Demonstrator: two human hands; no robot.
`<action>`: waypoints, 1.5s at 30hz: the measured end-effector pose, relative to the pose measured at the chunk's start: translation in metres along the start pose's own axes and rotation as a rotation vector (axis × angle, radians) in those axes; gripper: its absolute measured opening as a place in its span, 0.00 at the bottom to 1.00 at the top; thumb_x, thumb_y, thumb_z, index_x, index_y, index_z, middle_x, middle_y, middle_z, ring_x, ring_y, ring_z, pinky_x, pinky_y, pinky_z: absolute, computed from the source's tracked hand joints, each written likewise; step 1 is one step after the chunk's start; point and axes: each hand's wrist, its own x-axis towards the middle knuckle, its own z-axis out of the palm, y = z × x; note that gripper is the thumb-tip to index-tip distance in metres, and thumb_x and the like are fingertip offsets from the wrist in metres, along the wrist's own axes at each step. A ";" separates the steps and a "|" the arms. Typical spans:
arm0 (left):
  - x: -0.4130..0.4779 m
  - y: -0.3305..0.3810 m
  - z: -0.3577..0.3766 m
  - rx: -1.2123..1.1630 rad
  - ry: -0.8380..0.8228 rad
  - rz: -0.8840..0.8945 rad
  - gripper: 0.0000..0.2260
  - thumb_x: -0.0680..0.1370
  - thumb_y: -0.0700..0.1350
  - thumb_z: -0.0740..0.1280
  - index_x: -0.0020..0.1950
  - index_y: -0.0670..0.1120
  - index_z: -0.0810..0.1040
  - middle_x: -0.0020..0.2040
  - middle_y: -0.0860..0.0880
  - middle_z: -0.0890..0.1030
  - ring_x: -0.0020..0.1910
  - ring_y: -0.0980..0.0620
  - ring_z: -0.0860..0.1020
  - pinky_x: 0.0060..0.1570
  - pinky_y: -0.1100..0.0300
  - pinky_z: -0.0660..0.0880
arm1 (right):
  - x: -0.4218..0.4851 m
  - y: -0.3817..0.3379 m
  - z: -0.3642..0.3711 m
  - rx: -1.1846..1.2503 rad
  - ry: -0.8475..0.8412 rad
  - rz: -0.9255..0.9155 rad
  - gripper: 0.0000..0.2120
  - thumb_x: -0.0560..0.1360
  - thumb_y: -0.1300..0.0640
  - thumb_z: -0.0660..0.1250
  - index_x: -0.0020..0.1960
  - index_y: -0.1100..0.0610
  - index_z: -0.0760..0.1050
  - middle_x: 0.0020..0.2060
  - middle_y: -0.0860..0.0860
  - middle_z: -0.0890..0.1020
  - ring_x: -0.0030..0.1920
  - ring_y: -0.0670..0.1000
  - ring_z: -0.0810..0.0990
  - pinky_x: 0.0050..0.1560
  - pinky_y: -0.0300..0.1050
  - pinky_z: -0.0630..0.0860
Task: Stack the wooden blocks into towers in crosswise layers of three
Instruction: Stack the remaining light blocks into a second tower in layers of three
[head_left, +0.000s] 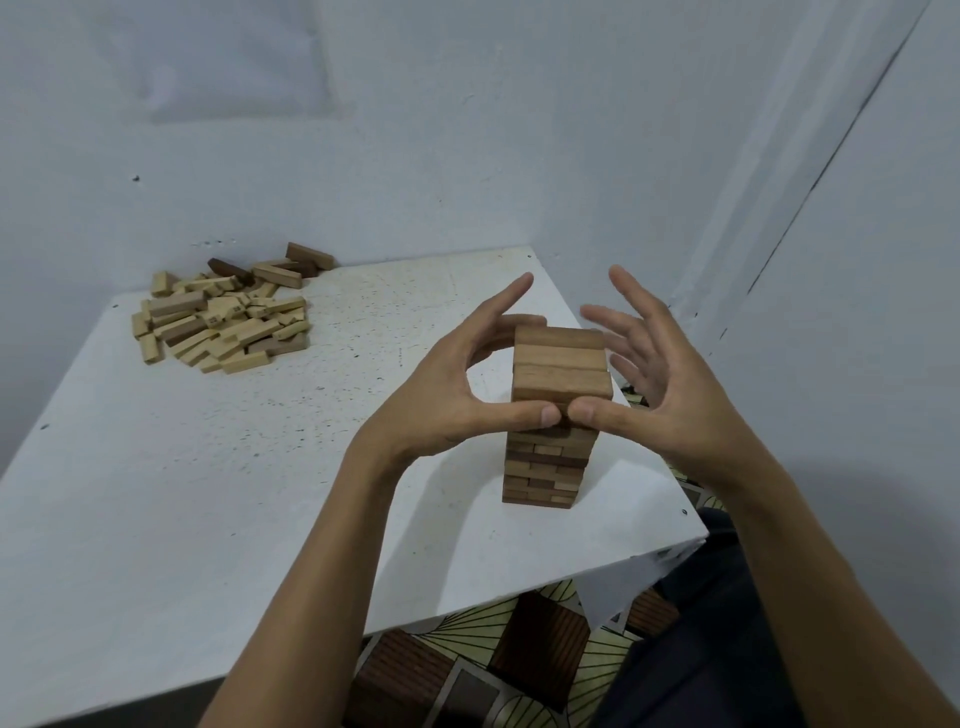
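I cup my left hand and right hand, fingers spread and gripping nothing, around the top of the tower by the table's right edge. My thumbs press its near face, probably to square the layers. The loose blocks lie well apart, at the far left

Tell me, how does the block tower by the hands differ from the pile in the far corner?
The tower stands upright in neat crosswise layers; the pile lies loose and jumbled on the table. The tower is mostly darker brown; the pile is mostly pale, with a few dark blocks. The left hand and right hand touch the tower with their thumbs; nothing touches the pile. Both are small wooden blocks.
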 end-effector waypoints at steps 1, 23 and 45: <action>-0.003 0.001 0.003 -0.002 0.029 -0.008 0.44 0.69 0.58 0.75 0.79 0.60 0.56 0.71 0.56 0.72 0.71 0.60 0.69 0.75 0.50 0.63 | -0.003 -0.001 0.006 0.005 0.058 0.009 0.47 0.68 0.39 0.73 0.79 0.38 0.51 0.74 0.41 0.67 0.73 0.39 0.65 0.75 0.48 0.62; -0.033 0.005 0.068 -0.192 0.309 -0.114 0.30 0.81 0.63 0.47 0.81 0.55 0.51 0.76 0.61 0.62 0.71 0.73 0.61 0.62 0.80 0.59 | -0.040 -0.006 0.072 0.210 0.289 0.071 0.36 0.78 0.37 0.56 0.81 0.48 0.48 0.66 0.28 0.64 0.65 0.24 0.64 0.57 0.19 0.63; -0.018 -0.003 0.016 -0.028 0.100 0.007 0.49 0.67 0.56 0.76 0.81 0.57 0.50 0.76 0.59 0.67 0.75 0.61 0.63 0.76 0.47 0.59 | -0.020 0.001 0.005 0.086 0.063 -0.010 0.49 0.67 0.45 0.76 0.78 0.37 0.49 0.74 0.38 0.66 0.75 0.40 0.63 0.76 0.49 0.60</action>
